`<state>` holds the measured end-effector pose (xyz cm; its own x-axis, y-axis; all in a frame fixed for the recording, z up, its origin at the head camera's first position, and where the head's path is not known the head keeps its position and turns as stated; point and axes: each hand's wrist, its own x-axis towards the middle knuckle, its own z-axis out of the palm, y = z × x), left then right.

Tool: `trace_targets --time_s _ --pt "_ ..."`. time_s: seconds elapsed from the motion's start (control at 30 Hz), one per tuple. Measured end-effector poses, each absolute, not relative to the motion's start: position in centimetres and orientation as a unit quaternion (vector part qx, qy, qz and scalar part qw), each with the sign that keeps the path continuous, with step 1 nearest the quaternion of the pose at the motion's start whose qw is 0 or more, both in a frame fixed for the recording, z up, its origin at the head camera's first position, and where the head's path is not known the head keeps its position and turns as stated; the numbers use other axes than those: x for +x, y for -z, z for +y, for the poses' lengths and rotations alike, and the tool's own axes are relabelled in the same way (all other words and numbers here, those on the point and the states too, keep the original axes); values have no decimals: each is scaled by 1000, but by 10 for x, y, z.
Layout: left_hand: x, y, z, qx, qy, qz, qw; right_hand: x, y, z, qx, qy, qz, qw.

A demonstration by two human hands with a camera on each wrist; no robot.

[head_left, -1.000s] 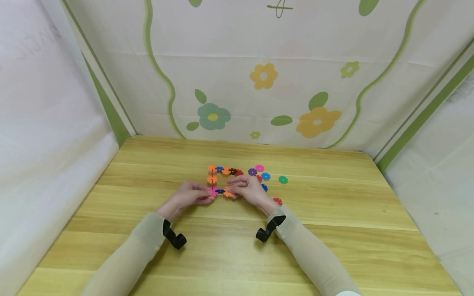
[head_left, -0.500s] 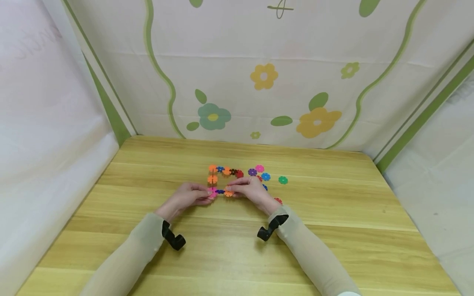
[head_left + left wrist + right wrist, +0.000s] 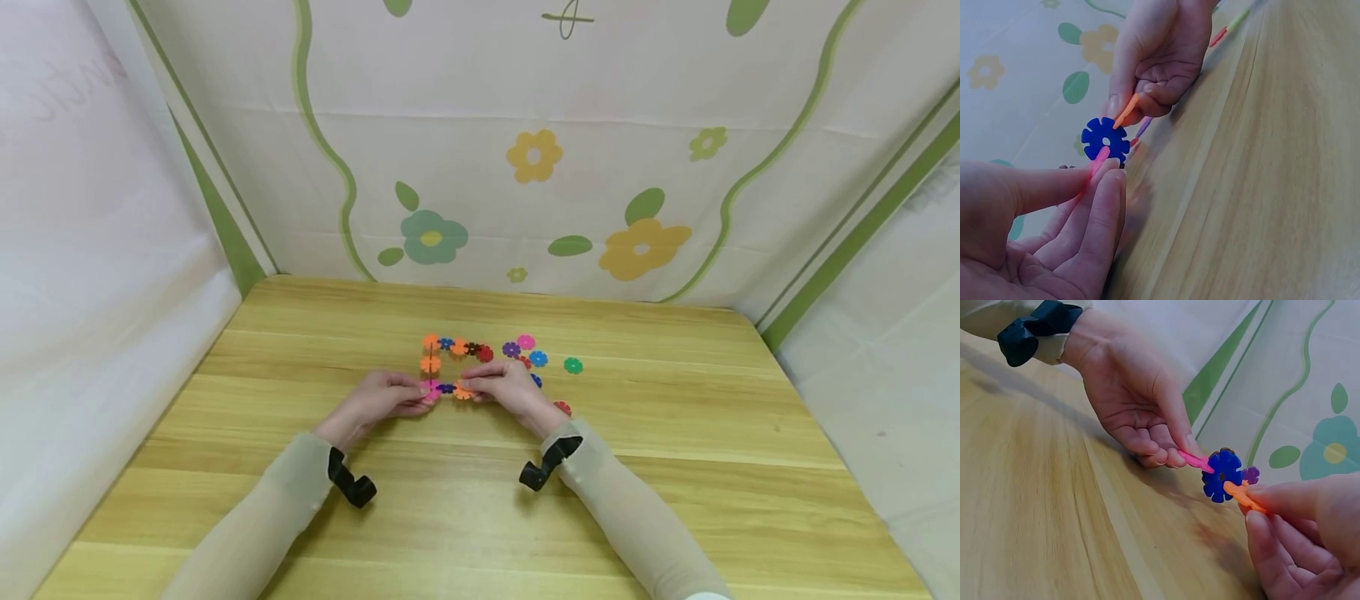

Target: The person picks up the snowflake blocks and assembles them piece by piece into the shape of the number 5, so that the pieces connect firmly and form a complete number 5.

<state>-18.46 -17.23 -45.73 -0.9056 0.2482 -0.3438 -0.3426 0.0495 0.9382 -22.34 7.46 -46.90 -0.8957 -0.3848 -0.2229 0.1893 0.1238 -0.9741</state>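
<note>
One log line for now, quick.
left hand pinches pink disc | right hand pinches orange disc | blue disc joins both discs | green disc on table

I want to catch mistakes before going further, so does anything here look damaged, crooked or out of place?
Nothing plainly stands out. The blue disc sits crosswise between the pink disc in the left hand and the orange disc in the right hand, but that looks like how they slot together.

Pink disc (image 3: 431,391): notched, meeting blue's left side.
Blue disc (image 3: 1095,139): I see it upright, notched, between both.
Orange disc (image 3: 1126,111): meeting blue's right side.
</note>
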Motion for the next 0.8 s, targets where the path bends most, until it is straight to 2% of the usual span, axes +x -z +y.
trace_targets --time_s 0.53,0.8 --pt "-186 458 -171 -33 -686 697 209 -218 472 67 -56 684 706 175" --pt "-184 454 -175 -1 -668 710 223 -224 465 71 -62 683 709 163"
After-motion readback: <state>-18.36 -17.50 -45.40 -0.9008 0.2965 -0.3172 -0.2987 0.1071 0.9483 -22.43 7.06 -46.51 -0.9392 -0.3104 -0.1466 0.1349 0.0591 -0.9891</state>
